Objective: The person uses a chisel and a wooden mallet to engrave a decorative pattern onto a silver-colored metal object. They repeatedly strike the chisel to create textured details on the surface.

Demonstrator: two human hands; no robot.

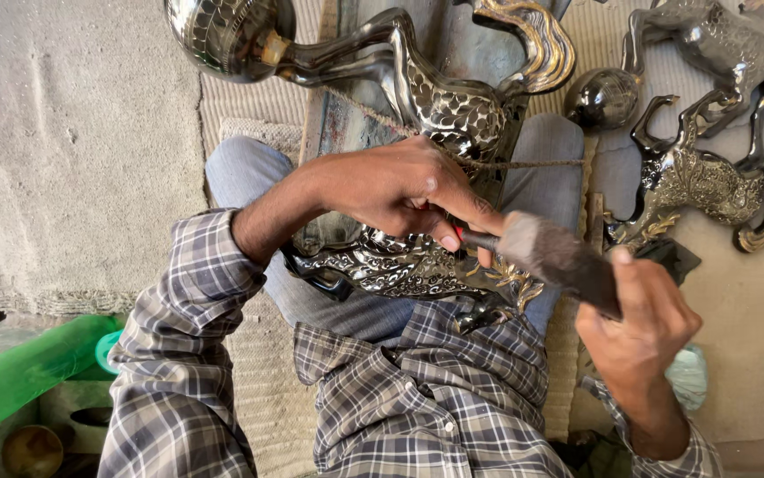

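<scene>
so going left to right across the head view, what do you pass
green plastic bottle → left hand pinching a thin tool against the engraved metal horse on the lap → hammer → right hand holding it → finished metal horse figures on the floor

floor: rough grey concrete [72, 133] | cover: ribbed beige woven mat [249, 106] | light: soft daylight

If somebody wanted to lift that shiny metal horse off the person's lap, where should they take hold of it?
Probably by the body of the horse, coming from above: it is the thickest, rounded part. The legs and curled tail look thin and awkward. A cord crosses it and the left hand rests on it, so both likely need clearing first.
</scene>
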